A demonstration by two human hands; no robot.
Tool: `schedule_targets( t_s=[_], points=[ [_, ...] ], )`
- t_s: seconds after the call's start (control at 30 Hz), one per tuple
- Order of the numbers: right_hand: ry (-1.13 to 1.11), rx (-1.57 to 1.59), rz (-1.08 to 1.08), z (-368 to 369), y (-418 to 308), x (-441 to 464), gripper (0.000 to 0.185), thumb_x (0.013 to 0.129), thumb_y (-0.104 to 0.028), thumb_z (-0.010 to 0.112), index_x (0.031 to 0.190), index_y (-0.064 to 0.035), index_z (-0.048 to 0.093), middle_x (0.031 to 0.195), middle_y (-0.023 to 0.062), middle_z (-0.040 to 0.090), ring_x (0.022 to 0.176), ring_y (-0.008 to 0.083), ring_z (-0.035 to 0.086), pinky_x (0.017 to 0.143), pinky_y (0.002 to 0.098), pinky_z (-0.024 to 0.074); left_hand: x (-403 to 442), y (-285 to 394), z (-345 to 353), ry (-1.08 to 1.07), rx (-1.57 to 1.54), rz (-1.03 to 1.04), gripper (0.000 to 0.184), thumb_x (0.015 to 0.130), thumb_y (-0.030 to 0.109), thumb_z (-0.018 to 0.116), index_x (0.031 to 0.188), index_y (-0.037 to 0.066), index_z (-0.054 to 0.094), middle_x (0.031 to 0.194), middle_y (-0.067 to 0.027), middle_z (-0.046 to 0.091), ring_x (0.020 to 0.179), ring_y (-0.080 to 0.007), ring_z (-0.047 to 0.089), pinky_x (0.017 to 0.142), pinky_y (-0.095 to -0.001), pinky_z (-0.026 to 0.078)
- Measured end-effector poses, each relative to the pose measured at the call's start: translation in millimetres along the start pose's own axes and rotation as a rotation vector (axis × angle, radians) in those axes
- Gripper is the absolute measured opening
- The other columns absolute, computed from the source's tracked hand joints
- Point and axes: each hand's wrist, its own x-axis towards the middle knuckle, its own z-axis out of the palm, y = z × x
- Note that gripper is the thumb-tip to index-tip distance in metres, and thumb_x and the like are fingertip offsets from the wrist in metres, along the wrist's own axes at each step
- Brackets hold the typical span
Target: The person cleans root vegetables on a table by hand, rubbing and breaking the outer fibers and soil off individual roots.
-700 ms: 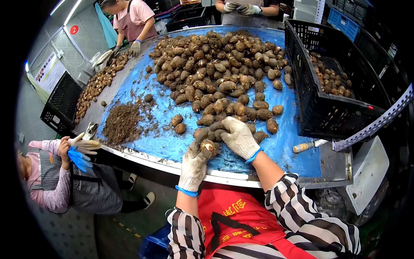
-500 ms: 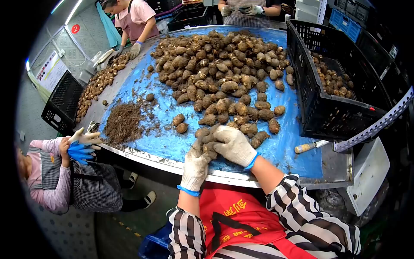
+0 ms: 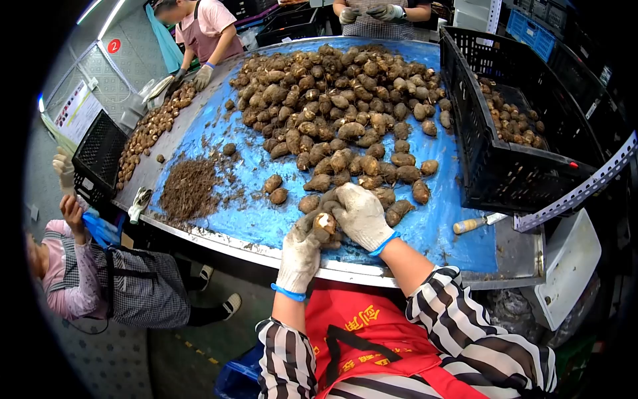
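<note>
Between my two gloved hands is a brown taro (image 3: pixel 324 225), its pale cut end facing up. My left hand (image 3: pixel 299 251) is closed round it from the left. My right hand (image 3: pixel 362 216) grips it from the right, with its fingers curled and partly hidden behind it. Both hands are over the front edge of the blue-covered table (image 3: pixel 425 243). Just beyond them lies a large heap of taros (image 3: pixel 319 100), with a few loose ones (image 3: pixel 274 189) to the left.
A black crate (image 3: pixel 525 166) holding taros stands at the right. Near it lies a knife with a wooden handle (image 3: pixel 470 225). Dirt and root scraps (image 3: pixel 189 189) are piled at the left. One person (image 3: pixel 106 272) stands at the left; two others work across the table.
The taro in my hands has turned, so its white cut end now shows. At the left, the person's hands have moved apart, with a glove on the raised one.
</note>
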Motion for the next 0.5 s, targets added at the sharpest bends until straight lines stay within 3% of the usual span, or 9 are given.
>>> schedule_targets(
  t_s=[0.1,0.2,0.33,0.37,0.5],
  points=[
    [-0.047,-0.134,0.112,-1.5,4.3,3.2,0.016,0.083,-0.013,0.066,0.096,-0.0045,0.066,0.097,0.0169,0.065,0.094,0.0379,0.064,0.083,0.0456,0.0523,-1.5,7.3,2.0,-0.034,-0.177,-0.033,0.061,0.087,0.014,0.077,0.138,-0.003,0.049,0.122,-0.0173,0.065,0.087,-0.0261,0.071,0.068,-0.0363,0.062],
    [0.043,0.025,0.026,-5.0,3.7,3.9,0.017,0.081,-0.009,0.067,0.097,-0.003,0.065,0.098,0.0179,0.064,0.097,0.0388,0.063,0.085,0.0457,0.0519,4.6,4.5,5.0,-0.045,-0.229,0.102,0.063,0.087,0.019,0.078,0.139,-0.001,0.047,0.121,-0.017,0.066,0.088,-0.0267,0.071,0.07,-0.0362,0.063],
    [-0.098,0.398,0.086,-25.0,-24.0,8.9,0.033,0.08,-0.011,0.072,0.112,-0.0042,0.07,0.103,0.018,0.067,0.1,0.0371,0.064,0.089,0.0426,0.0521,3.7,6.3,12.5,0.009,-0.29,0.176,0.062,0.087,0.017,0.078,0.139,0.002,0.048,0.125,-0.0144,0.064,0.102,-0.0264,0.069,0.084,-0.0378,0.061],
    [-0.103,0.303,-0.003,-20.9,-20.7,6.6,0.038,0.08,-0.014,0.074,0.117,-0.0063,0.071,0.104,0.0173,0.068,0.101,0.035,0.065,0.089,0.0405,0.0524,5.4,5.0,1.8,-0.024,-0.299,0.129,0.061,0.087,0.014,0.077,0.139,0.002,0.048,0.128,-0.0139,0.062,0.108,-0.0259,0.066,0.09,-0.0391,0.06],
    [0.024,0.106,-0.102,0.1,-14.5,-1.8,0.023,0.077,-0.016,0.074,0.098,-0.0061,0.071,0.091,0.0144,0.066,0.088,0.0361,0.064,0.077,0.0439,0.0523,5.9,-0.2,-2.5,-0.011,-0.286,0.091,0.06,0.087,0.01,0.074,0.14,0.0,0.047,0.125,-0.0142,0.062,0.107,-0.0262,0.067,0.087,-0.0381,0.061]
  ],
)
